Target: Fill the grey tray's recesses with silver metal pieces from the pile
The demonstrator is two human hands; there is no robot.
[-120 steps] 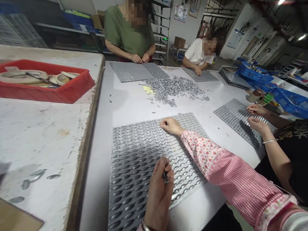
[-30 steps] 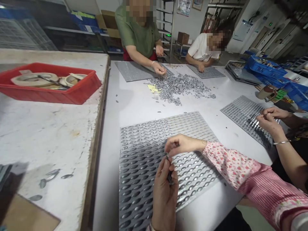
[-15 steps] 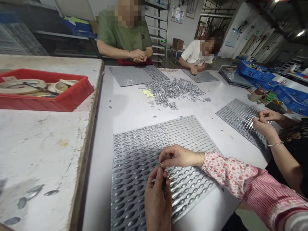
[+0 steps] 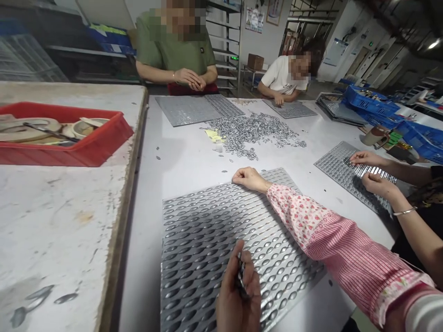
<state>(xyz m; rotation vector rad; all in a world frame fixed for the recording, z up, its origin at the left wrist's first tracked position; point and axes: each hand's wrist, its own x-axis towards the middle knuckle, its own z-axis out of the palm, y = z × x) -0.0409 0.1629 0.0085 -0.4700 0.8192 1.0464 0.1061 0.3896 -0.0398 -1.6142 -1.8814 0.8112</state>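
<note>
- The right hand [image 4: 252,179] is near the far edge of the big gray board [image 4: 281,177], with its fingertips drawn together; I cannot tell if a piece is tucked between them.
- A pink sleeve [image 4: 332,235] covers that arm (the top bit has little red strawberries).
- The left hand [image 4: 238,295] is low over the near part of the board, curled around some small dark pieces [image 4: 241,276].
- The big gray board lies flat on the white table [image 4: 141,258], with lots of rows of shiny bumps shaped like seeds.
- Past the board, a pile of loose gray pieces [image 4: 259,129] is spread on the table, and a yellow paper [image 4: 213,135] peeks out at its left side.
- On the right, another person's hands [image 4: 379,186] are over a smaller board [image 4: 332,159].
- Across the table, a person in a green shirt [image 4: 180,53] has both hands together behind another board [image 4: 183,112].
- A person in a white shirt [image 4: 282,74] leans over one more board [image 4: 296,109].
- At the left, a red tray [image 4: 104,150] holds round rings [image 4: 38,127].
</note>
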